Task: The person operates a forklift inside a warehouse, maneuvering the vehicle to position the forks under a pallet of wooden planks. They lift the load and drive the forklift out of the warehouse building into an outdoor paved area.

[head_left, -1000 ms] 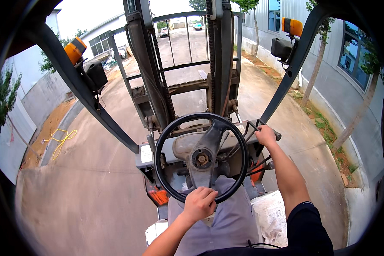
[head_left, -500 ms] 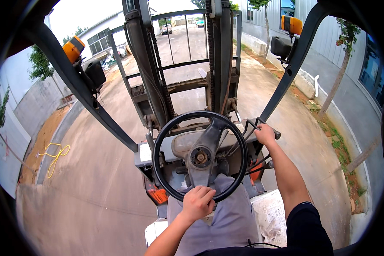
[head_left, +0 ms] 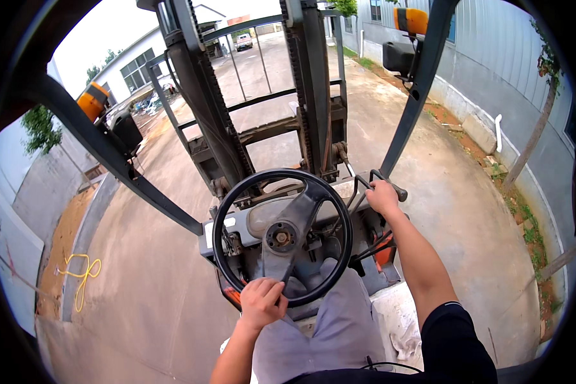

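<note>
Fingers curled over the lower left of a black steering wheel [head_left: 347, 237], my left hand [head_left: 262, 303] grips the rim. The wheel's hub [head_left: 281, 238] shows a bare nut at its centre. To the right of the wheel, my right hand [head_left: 383, 197] is closed on a black control lever [head_left: 357, 182], one of several beside the dashboard; the palm hides part of it. A thicker dark handle end [head_left: 400, 193] sticks out just past this hand. I sit on a white-covered seat [head_left: 400, 313], with my grey-trousered legs under the wheel.
Ahead rises the forklift mast [head_left: 313, 83] with its chains and load guard [head_left: 256, 99]. Dark cab posts [head_left: 409, 121] bear mirrors and orange lamps. A grey building [head_left: 493, 77] lines the right; a yellow hose [head_left: 83, 275] lies at the left. A vehicle [head_left: 244, 42] stands far ahead.
The wheel has turned a little clockwise, my left hand going with its rim toward the left. My right hand stays on the lever. The surroundings have shifted, and a far green vehicle no longer shows.
</note>
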### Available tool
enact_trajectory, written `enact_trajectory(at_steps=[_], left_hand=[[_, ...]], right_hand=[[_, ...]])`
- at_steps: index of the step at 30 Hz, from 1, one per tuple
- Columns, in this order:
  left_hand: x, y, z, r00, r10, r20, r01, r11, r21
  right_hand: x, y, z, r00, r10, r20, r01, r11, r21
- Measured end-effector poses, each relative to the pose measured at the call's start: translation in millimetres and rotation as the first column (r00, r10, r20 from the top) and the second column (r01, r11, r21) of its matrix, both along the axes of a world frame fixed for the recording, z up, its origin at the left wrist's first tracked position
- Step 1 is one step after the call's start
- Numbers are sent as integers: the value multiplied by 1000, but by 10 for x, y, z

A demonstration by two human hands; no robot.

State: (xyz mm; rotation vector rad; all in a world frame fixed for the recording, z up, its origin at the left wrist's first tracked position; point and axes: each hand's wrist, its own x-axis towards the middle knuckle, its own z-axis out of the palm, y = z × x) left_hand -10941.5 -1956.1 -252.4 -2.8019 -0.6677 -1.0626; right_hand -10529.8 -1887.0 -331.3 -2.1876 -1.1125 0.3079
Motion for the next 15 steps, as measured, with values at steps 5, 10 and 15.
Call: enact_trajectory(at_steps=[5,10,15], left_hand=[[-321,780,108,998,61,17,-61,998,28],[-374,1718,251,973,203,113,-205,979,10],[-133,2598,373,939,305,162,-315,948,44]], right_hand=[[-61,424,-1,998,-42,-42,41,999,-11],[16,845,-1,998,-58,-30,58,998,-11],[48,1233,-22,997,-76,-2,76,997,-19]])
